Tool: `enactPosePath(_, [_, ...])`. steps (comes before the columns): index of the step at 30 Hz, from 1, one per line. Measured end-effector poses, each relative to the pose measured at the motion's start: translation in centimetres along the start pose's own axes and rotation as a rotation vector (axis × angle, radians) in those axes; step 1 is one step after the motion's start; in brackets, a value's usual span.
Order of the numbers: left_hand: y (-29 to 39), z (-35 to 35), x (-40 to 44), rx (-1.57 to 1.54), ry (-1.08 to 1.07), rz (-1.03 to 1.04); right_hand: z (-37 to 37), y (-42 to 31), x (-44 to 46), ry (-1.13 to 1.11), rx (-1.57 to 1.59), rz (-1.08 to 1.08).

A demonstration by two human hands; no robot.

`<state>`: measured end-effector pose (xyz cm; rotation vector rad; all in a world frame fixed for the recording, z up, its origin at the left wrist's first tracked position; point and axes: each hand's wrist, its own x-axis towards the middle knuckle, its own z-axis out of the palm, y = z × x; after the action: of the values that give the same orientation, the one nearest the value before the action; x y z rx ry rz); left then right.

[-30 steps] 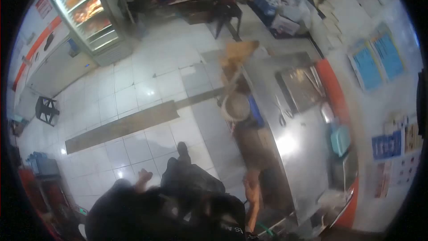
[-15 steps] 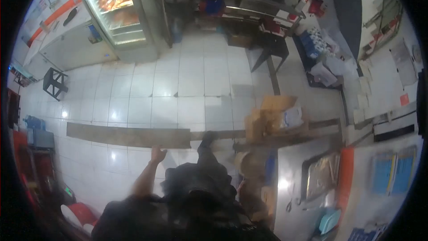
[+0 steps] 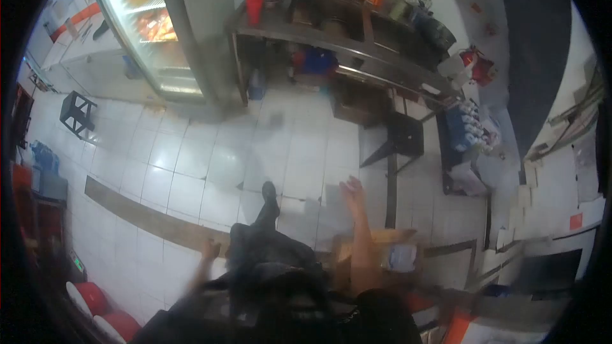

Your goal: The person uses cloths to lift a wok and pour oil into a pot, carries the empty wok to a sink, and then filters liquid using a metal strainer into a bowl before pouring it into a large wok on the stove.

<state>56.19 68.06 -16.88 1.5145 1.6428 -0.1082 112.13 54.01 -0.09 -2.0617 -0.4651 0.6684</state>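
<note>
My left hand (image 3: 211,250) hangs low beside my dark-clothed leg, over the tiled floor (image 3: 182,188); its fingers are too blurred to read. Further forward and to the right, my right hand (image 3: 351,191) is held out above the tiles with its fingers apart and nothing in it. Beneath my right forearm is an open cardboard box (image 3: 382,237) with a whitish package (image 3: 402,258) inside. One dark shoe (image 3: 269,190) steps forward on the floor.
A steel sink counter (image 3: 306,35) spans the top, with a dark stool (image 3: 405,134) near its right end. The lit display fridge (image 3: 156,25) stands at upper left. Another stool (image 3: 78,114) is at far left. Red-and-white round containers (image 3: 92,297) sit at lower left.
The view has turned and moved toward the sink counter. The steel worktable has mostly left view at lower right. My right hand has come forward from beside that table.
</note>
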Motion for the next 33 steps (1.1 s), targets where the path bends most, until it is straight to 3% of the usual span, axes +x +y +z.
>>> enactPosePath(2, [0.0, 1.8, 3.2, 0.005, -0.111, -0.025, 0.8, -6.1, 6.2, 0.02, 0.107, -0.032])
enactPosePath(6, [7.5, 0.5, 7.3, -0.129, -0.167, -0.18, 3.5, -12.5, 17.9, -0.029, 0.258, -0.118])
enactPosePath(9, [14.7, -1.5, 12.2, -0.325, 0.005, -0.19, 5.9, -16.0, 26.8, -0.049, 0.263, -0.145])
enactPosePath(10, [17.8, -2.8, 13.8, -0.184, 0.142, -0.144, 6.6, -17.4, 29.6, -0.033, 0.274, -0.164])
enactPosePath(11, [19.6, -3.6, 15.4, -0.169, 0.239, 0.035, 7.5, -18.2, 33.0, -0.05, 0.276, -0.166])
enactPosePath(12, [22.8, -4.7, 16.0, -0.265, 0.26, -0.019, 8.6, -17.9, 36.8, -0.067, 0.329, -0.095])
enactPosePath(15, [36.5, -10.8, 11.7, -0.442, 0.339, 0.05, 11.1, -19.2, 46.5, -0.136, 0.347, -0.015])
enactPosePath(17, [39.1, -11.1, 10.7, -0.557, 0.397, 0.014, 12.6, -17.5, 53.4, -0.205, 0.298, 0.0])
enactPosePath(18, [38.1, -9.4, 10.7, -0.586, 0.506, -0.002, 14.3, -14.8, 58.2, -0.114, 0.118, -0.041])
enactPosePath(19, [36.8, -7.7, 10.4, -0.591, 0.53, -0.026, 14.8, -15.3, 59.5, -0.084, 0.017, -0.052])
enactPosePath(21, [33.4, -4.1, 8.2, -0.487, 0.343, -0.204, 15.8, -16.7, 61.7, -0.022, -0.188, -0.064])
enactPosePath(23, [29.9, 2.5, 5.8, -0.57, 0.321, -0.364, 16.9, -15.8, 65.2, -0.098, -0.311, -0.229])
enactPosePath(24, [32.8, 3.2, 2.9, -0.06, 0.098, -0.358, 17.7, -14.4, 67.1, -0.124, -0.563, -0.211])
enactPosePath(25, [33.6, 5.5, 1.0, -0.026, 0.037, -0.399, 17.3, -15.4, 66.8, -0.149, -0.578, -0.221])
enactPosePath(27, [34.9, 10.4, -2.1, -0.25, 0.032, -0.565, 16.2, -19.1, 64.6, -0.192, -0.678, 0.078])
enactPosePath(31, [39.1, 15.8, -5.6, -0.482, 0.066, -0.713, 15.6, -18.9, 63.5, -0.33, -0.934, -0.026])
enactPosePath(33, [40.6, 17.2, -6.4, -0.564, 0.105, -0.752, 15.4, -20.6, 59.0, -0.059, -0.031, -0.255])
